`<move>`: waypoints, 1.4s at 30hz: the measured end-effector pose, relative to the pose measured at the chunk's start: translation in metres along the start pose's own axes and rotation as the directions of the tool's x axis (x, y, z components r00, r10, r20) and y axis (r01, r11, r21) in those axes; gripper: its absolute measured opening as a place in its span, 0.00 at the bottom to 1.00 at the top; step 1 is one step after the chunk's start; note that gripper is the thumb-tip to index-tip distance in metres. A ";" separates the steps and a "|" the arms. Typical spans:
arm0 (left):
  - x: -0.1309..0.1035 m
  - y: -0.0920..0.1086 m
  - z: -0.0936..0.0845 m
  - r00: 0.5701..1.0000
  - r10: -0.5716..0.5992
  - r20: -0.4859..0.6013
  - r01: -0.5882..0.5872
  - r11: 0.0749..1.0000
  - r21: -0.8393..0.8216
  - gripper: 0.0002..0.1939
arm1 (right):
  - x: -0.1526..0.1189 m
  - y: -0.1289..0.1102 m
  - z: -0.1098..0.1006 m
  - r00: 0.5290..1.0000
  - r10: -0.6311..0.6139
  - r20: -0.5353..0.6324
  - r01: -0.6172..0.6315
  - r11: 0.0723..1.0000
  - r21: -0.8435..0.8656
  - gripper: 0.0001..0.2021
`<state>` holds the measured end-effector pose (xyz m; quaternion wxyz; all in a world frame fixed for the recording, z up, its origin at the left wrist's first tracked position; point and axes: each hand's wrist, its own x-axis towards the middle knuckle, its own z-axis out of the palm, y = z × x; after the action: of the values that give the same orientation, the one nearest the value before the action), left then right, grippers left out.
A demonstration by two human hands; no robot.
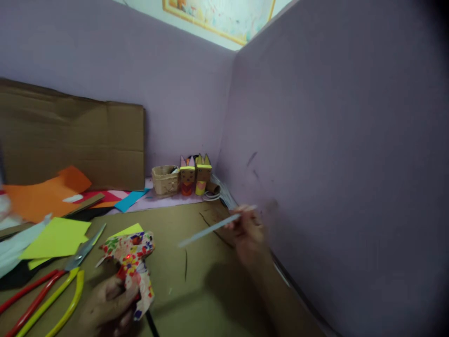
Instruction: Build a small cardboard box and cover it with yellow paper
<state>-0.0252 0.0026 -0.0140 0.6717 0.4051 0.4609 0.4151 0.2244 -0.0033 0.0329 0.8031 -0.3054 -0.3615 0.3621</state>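
Note:
My left hand (114, 302), at the lower left, grips a flower-patterned piece (131, 262) with red, blue and green blossoms on white. A small red light shows on its front, and a black cord or stick (151, 323) extends below it. At the right, my right hand (247, 231) is closed round a thin, pale translucent stick (210, 228), which slants down to the left over the cardboard. The stick's lower end is apart from the flowered piece. Scissors (81, 255) with red and yellow handles lie left of my left hand.
Yellow sheets (58, 238) and orange paper (45, 196) lie at the left. A cardboard panel (73, 140) leans on the wall behind. A woven basket (164, 181) stands beside two cat-eared figures (187, 175). Brown cardboard (182, 281) covers the work surface; a purple wall (333, 154) rises at the right.

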 end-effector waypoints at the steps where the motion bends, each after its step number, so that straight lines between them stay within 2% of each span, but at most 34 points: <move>1: -0.001 0.002 0.000 1.000 0.013 0.025 -0.013 1.000 -0.012 0.27 | 0.003 -0.003 -0.002 0.999 -0.034 -0.010 0.034 0.999 0.036 0.14; 4: -0.003 0.004 0.000 0.995 0.009 0.100 -0.005 0.999 -0.036 0.26 | 0.001 -0.003 -0.004 0.990 0.028 0.135 -0.015 0.995 -0.096 0.11; 5: -0.003 0.004 -0.001 0.993 -0.002 0.122 0.007 0.999 -0.034 0.26 | -0.003 -0.001 -0.002 0.981 0.057 0.183 -0.018 0.978 -0.209 0.10; 6: -0.004 0.004 -0.001 0.990 -0.012 0.142 0.017 0.999 -0.033 0.26 | -0.008 0.000 0.000 0.979 0.022 0.203 0.050 0.937 -0.345 0.09; 8: -0.005 0.003 -0.001 0.984 -0.024 0.176 0.031 0.999 -0.035 0.26 | -0.022 0.001 0.008 0.924 0.014 0.382 0.236 0.765 -0.599 0.08; 10: -0.006 0.001 0.000 0.977 -0.017 0.213 0.028 0.998 -0.050 0.26 | -0.033 0.001 0.017 0.867 0.081 0.491 0.348 0.606 -0.715 0.11; 11: -0.006 0.001 0.001 0.972 -0.008 0.233 0.022 0.998 -0.058 0.25 | -0.037 0.000 0.020 0.847 0.110 0.520 0.380 0.558 -0.737 0.12; 13: -0.006 0.000 0.002 0.964 0.001 0.265 0.015 0.998 -0.058 0.25 | -0.041 0.001 0.026 0.824 0.150 0.547 0.404 0.521 -0.752 0.13; 20: -0.006 -0.003 0.003 0.955 -0.007 0.297 0.015 1.000 -0.022 0.26 | -0.042 0.008 0.028 0.808 0.128 0.576 0.423 0.553 -0.717 0.11; 27: -0.010 0.000 0.002 0.936 -0.011 0.351 -0.009 0.998 0.055 0.25 | -0.044 0.011 0.029 0.785 0.102 0.611 0.480 0.524 -0.704 0.11; 30: -0.012 0.002 0.003 0.934 -0.017 0.357 -0.005 0.998 0.060 0.25 | -0.044 0.010 0.029 0.793 0.070 0.605 0.472 0.557 -0.684 0.10; 33: -0.013 0.005 0.005 0.939 -0.013 0.344 0.003 1.000 0.030 0.24 | -0.042 0.006 0.026 0.827 -0.102 0.553 0.505 0.567 -0.651 0.07; 35: -0.013 0.005 0.006 0.938 0.006 0.347 -0.011 1.000 0.013 0.23 | -0.041 0.004 0.022 0.868 -0.230 0.439 0.483 0.591 -0.646 0.04; 37: -0.012 0.005 0.006 0.938 0.018 0.347 -0.021 1.000 0.003 0.23 | -0.038 0.002 0.019 0.919 -0.301 0.254 0.394 0.691 -0.606 0.05; 39: -0.010 0.003 0.005 0.947 0.032 0.320 -0.028 0.999 -0.017 0.24 | -0.034 0.002 0.016 0.956 -0.283 0.078 0.284 0.823 -0.492 0.09; 40: -0.010 0.002 0.004 0.954 0.037 0.299 -0.031 0.999 -0.026 0.25 | -0.032 0.002 0.016 0.967 -0.255 0.029 0.243 0.873 -0.424 0.11; 42: -0.008 0.001 0.003 0.965 0.043 0.259 -0.032 0.998 -0.046 0.26 | -0.029 0.001 0.015 0.984 -0.181 0.006 0.173 0.933 -0.316 0.12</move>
<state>-0.0242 -0.0054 -0.0097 0.7266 0.4506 0.3526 0.3804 0.1986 -0.0224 0.0302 0.7774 -0.4001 -0.4314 0.2224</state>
